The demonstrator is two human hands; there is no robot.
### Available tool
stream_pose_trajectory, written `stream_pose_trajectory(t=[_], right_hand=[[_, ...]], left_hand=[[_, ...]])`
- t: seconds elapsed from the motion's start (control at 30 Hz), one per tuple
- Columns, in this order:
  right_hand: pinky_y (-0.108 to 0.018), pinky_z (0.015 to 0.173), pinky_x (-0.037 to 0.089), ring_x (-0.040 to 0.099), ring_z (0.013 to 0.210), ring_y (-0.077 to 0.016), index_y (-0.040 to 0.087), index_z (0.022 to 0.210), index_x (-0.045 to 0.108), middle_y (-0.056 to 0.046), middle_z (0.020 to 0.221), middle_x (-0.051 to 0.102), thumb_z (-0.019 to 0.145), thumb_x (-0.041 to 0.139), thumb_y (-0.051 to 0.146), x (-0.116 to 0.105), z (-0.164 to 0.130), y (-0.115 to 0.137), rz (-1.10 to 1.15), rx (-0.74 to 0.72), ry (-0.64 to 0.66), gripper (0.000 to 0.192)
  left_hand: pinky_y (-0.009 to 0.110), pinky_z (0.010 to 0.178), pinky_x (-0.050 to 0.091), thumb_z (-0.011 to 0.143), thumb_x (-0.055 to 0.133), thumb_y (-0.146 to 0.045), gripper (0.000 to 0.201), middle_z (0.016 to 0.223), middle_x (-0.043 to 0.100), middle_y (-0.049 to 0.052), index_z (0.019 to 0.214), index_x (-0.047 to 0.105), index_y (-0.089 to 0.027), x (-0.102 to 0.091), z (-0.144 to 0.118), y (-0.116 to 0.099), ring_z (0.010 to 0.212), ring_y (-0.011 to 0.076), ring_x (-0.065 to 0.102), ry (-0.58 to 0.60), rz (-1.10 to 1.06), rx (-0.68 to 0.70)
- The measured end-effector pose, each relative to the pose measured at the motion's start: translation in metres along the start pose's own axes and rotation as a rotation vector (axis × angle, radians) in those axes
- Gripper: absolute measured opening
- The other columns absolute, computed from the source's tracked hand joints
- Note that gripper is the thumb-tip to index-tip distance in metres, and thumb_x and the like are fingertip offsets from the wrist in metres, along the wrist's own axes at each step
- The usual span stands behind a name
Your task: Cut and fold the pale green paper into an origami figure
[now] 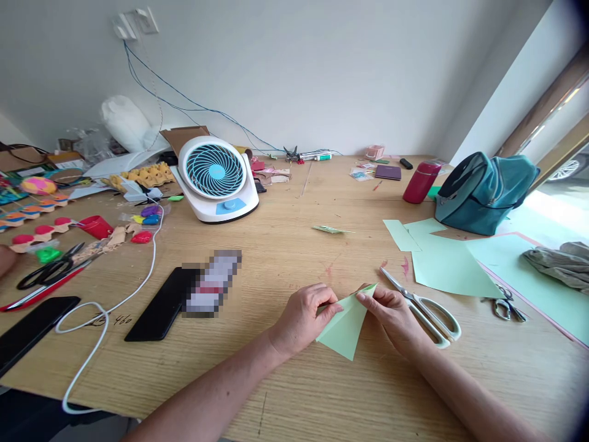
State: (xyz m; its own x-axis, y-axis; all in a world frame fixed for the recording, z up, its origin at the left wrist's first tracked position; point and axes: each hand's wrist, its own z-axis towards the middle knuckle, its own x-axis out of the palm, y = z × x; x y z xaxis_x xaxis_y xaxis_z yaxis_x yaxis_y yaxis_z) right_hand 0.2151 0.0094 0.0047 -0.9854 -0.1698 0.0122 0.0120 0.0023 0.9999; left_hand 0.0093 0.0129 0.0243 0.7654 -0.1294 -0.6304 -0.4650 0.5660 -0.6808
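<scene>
A light green sheet of paper (346,334) hangs between my two hands just above the wooden table, its upper edge folded over. My left hand (306,316) pinches the left part of that edge between thumb and fingers. At the upper right corner, my right hand (391,316) grips the paper with its thumb in front. White-handled scissors (426,310) lie right beside my right hand, blades pointing up and left. Farther off, a small folded green paper piece (329,229) rests on the table.
More green sheets (451,267) lie right, near keys (506,306), a teal bag (488,193) and a red bottle (421,182). A white fan (218,178) stands at the back left. Phones (159,307), a white cable (131,291) and black scissors (50,270) lie left.
</scene>
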Motion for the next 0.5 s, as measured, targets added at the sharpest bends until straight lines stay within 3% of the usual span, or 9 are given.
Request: stream_pose_trajectory(t=[0.27, 0.5], right_hand=[[-0.029, 0.066, 0.044, 0.052, 0.069, -0.0172, 0.02, 0.063, 0.068, -0.001, 0.068, 0.062, 0.074, 0.072, 0.059, -0.0011, -0.0007, 0.0013, -0.005, 0.023, -0.026, 0.041], [-0.03, 0.069, 0.045, 0.053, 0.07, -0.017, 0.021, 0.069, 0.071, -0.002, 0.071, 0.063, 0.075, 0.076, 0.05, -0.0021, 0.0003, -0.0012, 0.101, 0.011, -0.061, 0.03]], left_hand=[[0.023, 0.062, 0.04, 0.09, 0.059, -0.021, 0.02, 0.071, 0.06, -0.002, 0.071, 0.054, -0.019, -0.0002, 0.0012, -0.0001, 0.068, 0.0115, 0.054, 0.006, 0.007, 0.002], [0.023, 0.064, 0.039, 0.089, 0.06, -0.021, 0.02, 0.07, 0.058, -0.003, 0.071, 0.052, -0.019, -0.0002, 0.0011, 0.0006, 0.068, 0.0114, 0.054, 0.015, -0.002, 0.0]])
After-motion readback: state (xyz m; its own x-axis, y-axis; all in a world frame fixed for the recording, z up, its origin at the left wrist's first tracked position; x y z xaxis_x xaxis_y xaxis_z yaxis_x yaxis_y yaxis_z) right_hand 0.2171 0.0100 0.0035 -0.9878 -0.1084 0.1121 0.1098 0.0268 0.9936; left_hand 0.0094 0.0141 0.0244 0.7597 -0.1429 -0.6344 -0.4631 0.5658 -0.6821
